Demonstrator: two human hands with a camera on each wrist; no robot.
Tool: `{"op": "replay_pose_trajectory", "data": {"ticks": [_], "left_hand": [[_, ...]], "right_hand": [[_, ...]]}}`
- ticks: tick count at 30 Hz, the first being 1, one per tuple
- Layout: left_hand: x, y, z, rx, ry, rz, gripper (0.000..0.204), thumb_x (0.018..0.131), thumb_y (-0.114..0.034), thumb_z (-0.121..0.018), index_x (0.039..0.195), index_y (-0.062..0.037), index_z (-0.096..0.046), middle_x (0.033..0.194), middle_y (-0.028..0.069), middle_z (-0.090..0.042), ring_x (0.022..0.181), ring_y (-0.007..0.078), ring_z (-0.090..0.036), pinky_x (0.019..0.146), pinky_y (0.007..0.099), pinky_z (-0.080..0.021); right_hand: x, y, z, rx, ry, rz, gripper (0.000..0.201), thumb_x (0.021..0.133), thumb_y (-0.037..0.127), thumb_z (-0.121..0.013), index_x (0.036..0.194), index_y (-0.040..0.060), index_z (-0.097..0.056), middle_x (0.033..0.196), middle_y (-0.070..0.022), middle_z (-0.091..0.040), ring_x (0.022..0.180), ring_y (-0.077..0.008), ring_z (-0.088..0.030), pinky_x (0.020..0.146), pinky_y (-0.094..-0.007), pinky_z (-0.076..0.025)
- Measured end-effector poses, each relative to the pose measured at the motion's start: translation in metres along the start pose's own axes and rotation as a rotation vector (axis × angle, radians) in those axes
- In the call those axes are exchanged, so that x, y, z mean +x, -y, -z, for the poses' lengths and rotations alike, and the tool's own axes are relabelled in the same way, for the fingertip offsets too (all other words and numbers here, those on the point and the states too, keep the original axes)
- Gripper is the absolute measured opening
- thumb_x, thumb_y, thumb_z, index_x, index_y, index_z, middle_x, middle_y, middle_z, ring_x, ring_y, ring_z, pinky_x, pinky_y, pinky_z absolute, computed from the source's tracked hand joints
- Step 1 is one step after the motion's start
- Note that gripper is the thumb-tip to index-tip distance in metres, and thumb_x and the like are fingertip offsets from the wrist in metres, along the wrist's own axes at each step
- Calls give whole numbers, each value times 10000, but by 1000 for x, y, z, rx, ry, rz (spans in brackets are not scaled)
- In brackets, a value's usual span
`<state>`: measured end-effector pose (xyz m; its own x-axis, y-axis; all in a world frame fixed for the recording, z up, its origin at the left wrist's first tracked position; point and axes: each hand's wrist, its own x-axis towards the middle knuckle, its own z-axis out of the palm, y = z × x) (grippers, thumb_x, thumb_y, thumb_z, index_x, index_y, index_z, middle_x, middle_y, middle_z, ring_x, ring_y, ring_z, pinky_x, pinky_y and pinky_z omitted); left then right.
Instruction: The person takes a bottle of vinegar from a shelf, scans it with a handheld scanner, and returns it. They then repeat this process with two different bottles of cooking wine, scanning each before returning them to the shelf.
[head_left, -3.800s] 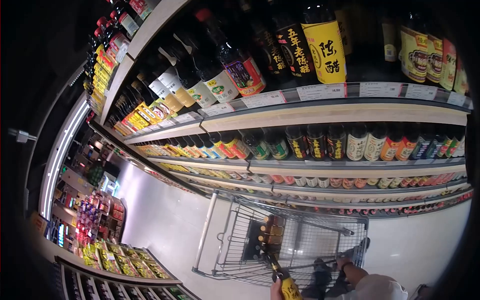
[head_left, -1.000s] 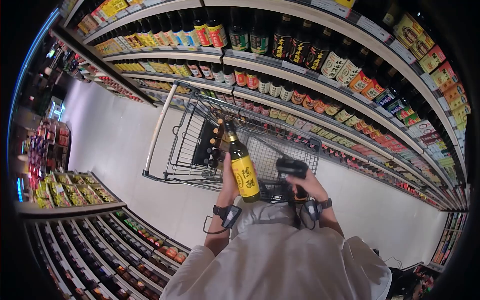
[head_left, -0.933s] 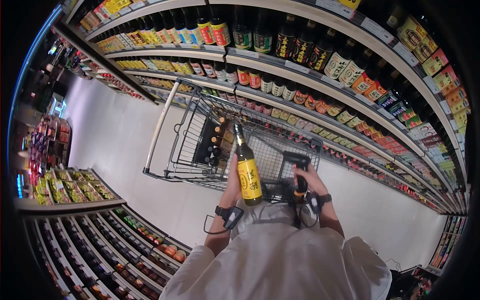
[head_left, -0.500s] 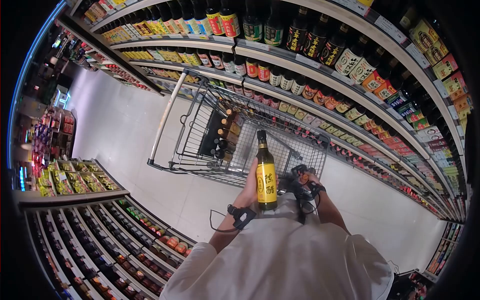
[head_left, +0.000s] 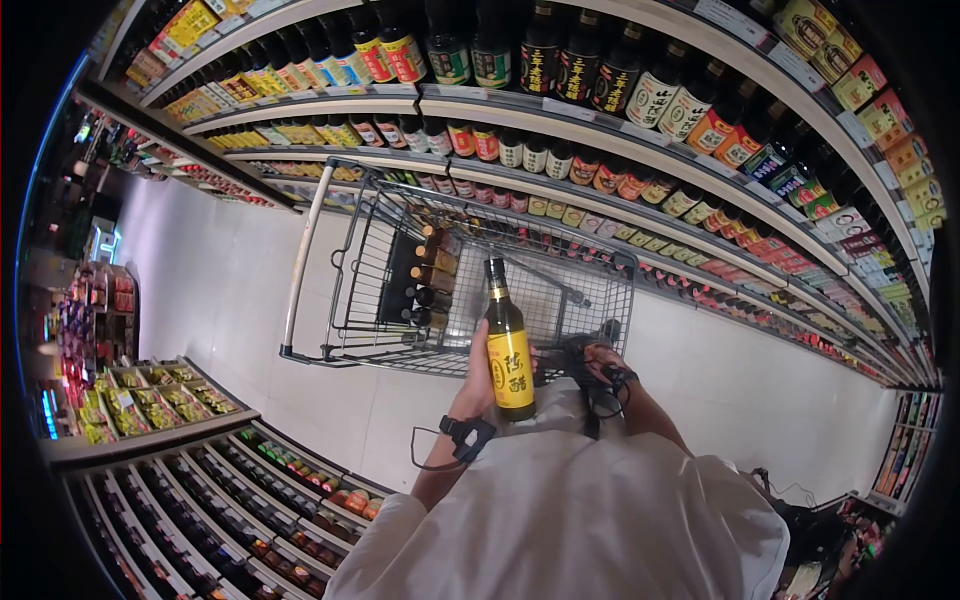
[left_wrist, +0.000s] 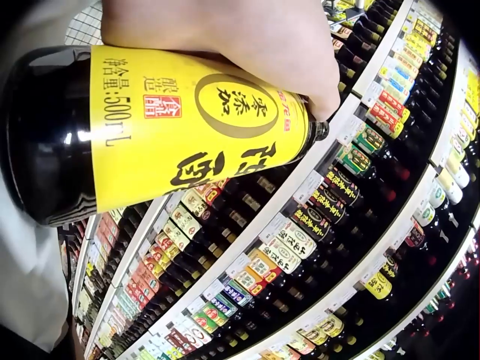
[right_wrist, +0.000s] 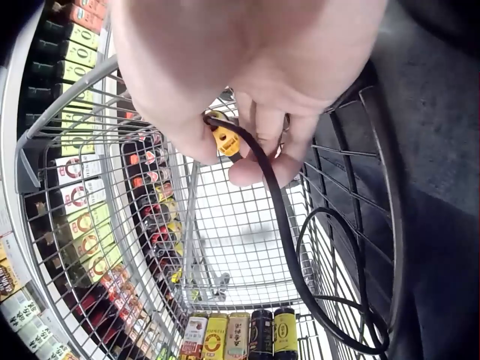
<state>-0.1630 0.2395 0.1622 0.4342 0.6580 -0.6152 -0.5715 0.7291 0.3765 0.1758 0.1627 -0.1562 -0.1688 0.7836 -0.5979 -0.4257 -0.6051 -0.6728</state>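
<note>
My left hand (head_left: 480,372) grips a dark glass bottle (head_left: 512,368) with a yellow label, its neck pointing away from me over the cart's near side. In the left wrist view, the hand (left_wrist: 240,37) wraps the bottle (left_wrist: 176,124) near its shoulder. My right hand (head_left: 606,362) is at the cart's near rim beside black gear. In the right wrist view, the thumb and fingers of that hand (right_wrist: 247,82) pinch a small yellow-orange piece (right_wrist: 226,141) with a black cable (right_wrist: 279,202); the rest of what it holds is hidden.
A wire shopping cart (head_left: 312,240) stands in the aisle with several bottles (head_left: 434,276) at its handle end. Shelves of bottles (head_left: 540,55) run along the far side. Another rack (head_left: 230,490) stands at the lower left, and loose cable (right_wrist: 360,300) hangs by the cart.
The bottle in my left hand has turned more upright in view than a second ago. The black handheld device earlier raised in my right hand has dropped down to the cart's near rim.
</note>
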Motion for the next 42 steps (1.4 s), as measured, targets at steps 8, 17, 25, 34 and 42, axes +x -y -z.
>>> {"op": "replay_pose_trajectory", "data": {"ticks": [8, 17, 25, 34, 42], "left_hand": [[-6, -1, -9, -59, -8, 44, 808, 919, -746, -293, 1030, -11, -611, 884, 158, -664, 779, 300, -666, 736, 404, -553], [1, 0, -20, 179, 77, 35, 837, 933, -763, -241, 982, -13, -609, 863, 137, -652, 777, 295, -673, 722, 408, -555], [26, 9, -32, 573, 100, -15, 704, 993, -665, -306, 1118, -26, -572, 893, 141, -678, 741, 260, -693, 672, 383, -577], [34, 18, -30, 504, 166, -125, 396, 1060, -418, -419, 1227, -65, -488, 1163, 78, -557, 1003, 141, -580, 826, 300, -498], [47, -10, -27, 794, 361, -212, 338, 1065, -266, -440, 1275, -6, -489, 1141, 114, -677, 1005, 197, -667, 947, 371, -488]], "right_hand": [[33, -57, 43, -60, 153, -74, 216, 802, 115, -652, 1004, 45, -621, 823, -62, -603, 731, -179, -589, 591, -307, -476], [-8, 130, -81, -189, -355, 117, 334, 971, 317, -571, 1247, 138, -626, 1215, -69, -650, 1059, -174, -640, 841, -329, -511], [-90, 252, -250, -615, 198, 274, 548, 941, 506, -614, 1226, 39, -585, 1154, -119, -664, 1061, -215, -634, 902, -351, -505], [-113, 263, -277, -823, -297, 457, 606, 894, 575, -620, 901, -28, -677, 770, -171, -680, 773, -304, -678, 719, -384, -514], [-183, 416, -304, -870, -523, 1183, 421, 876, 406, -710, 842, -12, -666, 656, -161, -603, 579, -309, -600, 552, -389, -444]]}}
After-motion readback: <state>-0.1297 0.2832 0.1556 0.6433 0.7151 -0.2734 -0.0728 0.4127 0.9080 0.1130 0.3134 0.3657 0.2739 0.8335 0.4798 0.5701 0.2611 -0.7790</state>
